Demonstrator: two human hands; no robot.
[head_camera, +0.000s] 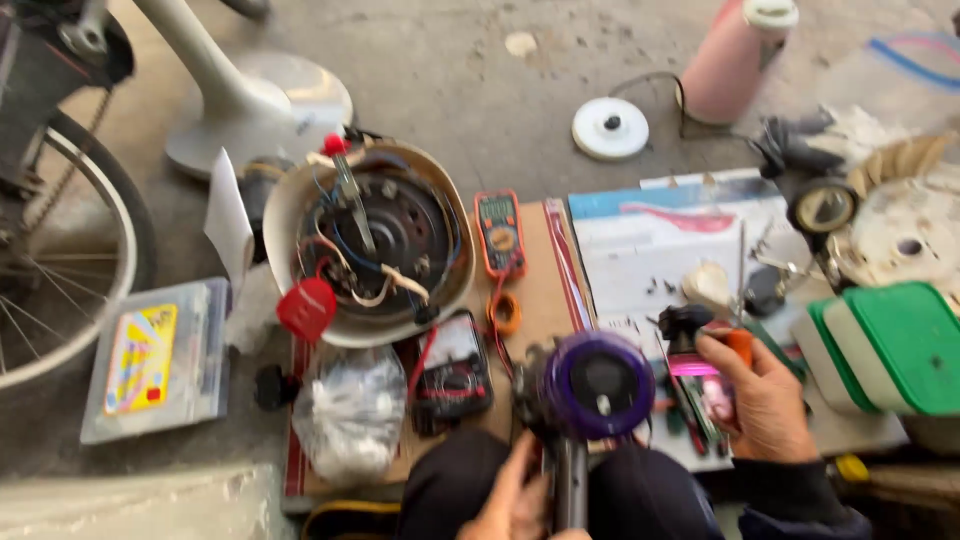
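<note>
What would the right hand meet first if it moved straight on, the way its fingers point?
The right hand points up-left; first probably the small black part at its fingertips, though depth is unclear.

The whole view is motion-blurred; the left hand (515, 500) is cut off by the bottom edge; the bicycle wheel (60, 260) runs off the left. The small screws (660, 287) on the paper are too tiny to tell apart.
</note>
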